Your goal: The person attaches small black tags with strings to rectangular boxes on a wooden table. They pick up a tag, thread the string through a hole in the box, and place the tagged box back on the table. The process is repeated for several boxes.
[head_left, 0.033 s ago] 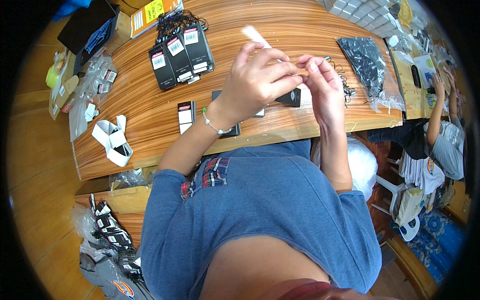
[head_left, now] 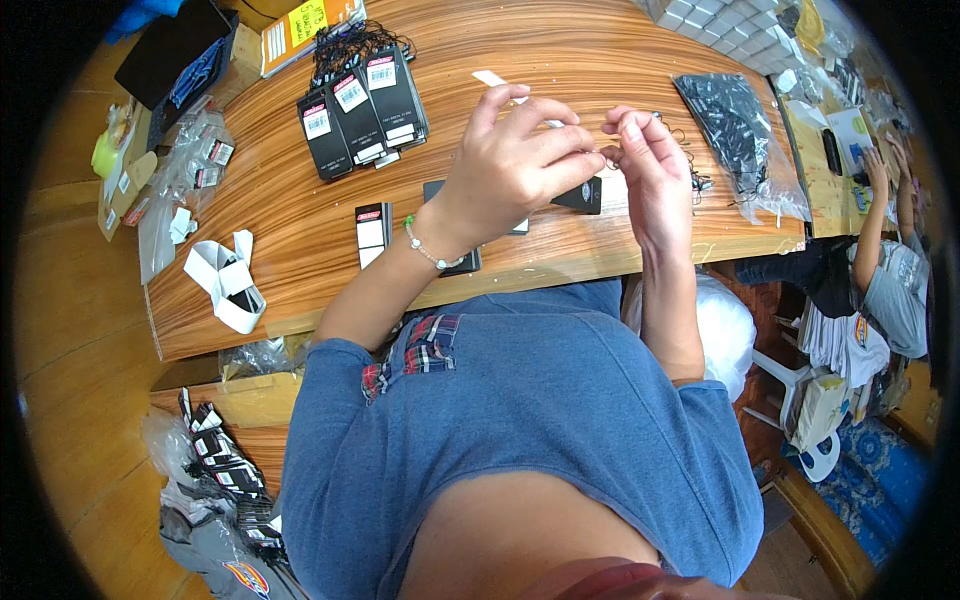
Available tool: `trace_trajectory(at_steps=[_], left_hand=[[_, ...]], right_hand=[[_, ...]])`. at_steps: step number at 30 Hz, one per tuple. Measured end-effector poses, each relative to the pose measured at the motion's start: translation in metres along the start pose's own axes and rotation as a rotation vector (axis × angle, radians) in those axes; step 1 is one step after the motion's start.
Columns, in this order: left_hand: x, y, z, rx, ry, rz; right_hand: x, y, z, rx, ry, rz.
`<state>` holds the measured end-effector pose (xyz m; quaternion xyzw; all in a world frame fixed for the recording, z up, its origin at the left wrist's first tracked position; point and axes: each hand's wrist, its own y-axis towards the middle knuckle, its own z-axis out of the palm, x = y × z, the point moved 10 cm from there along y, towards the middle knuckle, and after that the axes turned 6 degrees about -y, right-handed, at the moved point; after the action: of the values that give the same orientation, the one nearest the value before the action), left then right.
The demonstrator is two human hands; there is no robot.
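Note:
Over the table's near part, my left hand (head_left: 512,165) is closed on a narrow white strip (head_left: 490,77), whose end sticks out past the fingers. Close to its fingertips, my right hand (head_left: 652,180) has thumb and fingers pinched together; whatever is between them is too small to make out. Below the hands lies a black hang tag (head_left: 588,196), partly covered by the left hand. More black tags with white labels (head_left: 373,232) lie by my left wrist. Farther left are stacks of black hang tags (head_left: 350,115) with stickers and bunched black strings (head_left: 360,45).
A loosely coiled white label strip (head_left: 205,268) sits at the table's left. To the right are loose black strings (head_left: 700,183) and a clear bag of black pieces (head_left: 722,130). White boxes (head_left: 715,25) stand at the back right. Another person (head_left: 890,280) works beyond.
My right hand has shifted slightly to the right, its fingertips a little farther from the left's. The strip's free end has moved slightly down and left, and looks sharper.

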<state>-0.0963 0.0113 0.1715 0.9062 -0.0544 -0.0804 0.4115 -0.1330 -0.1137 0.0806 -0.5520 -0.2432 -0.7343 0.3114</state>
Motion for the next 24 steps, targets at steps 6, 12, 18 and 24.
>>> trace_trajectory(at_steps=[6, 12, 18, 24], left_hand=[[0.009, -0.006, 0.007, -0.009, -0.024, -0.036], [0.013, -0.008, 0.006, -0.031, -0.023, -0.045], [0.008, -0.006, 0.006, -0.032, -0.078, -0.027], [0.020, -0.009, 0.012, 0.001, -0.241, -0.103]], right_hand=[[0.001, 0.002, -0.002, 0.101, -0.175, -0.041], [0.008, 0.000, 0.008, 0.241, -0.475, -0.152], [0.014, 0.005, 0.002, 0.187, -0.378, -0.251], [0.027, 0.013, 0.002, 0.218, 0.412, -0.162]])
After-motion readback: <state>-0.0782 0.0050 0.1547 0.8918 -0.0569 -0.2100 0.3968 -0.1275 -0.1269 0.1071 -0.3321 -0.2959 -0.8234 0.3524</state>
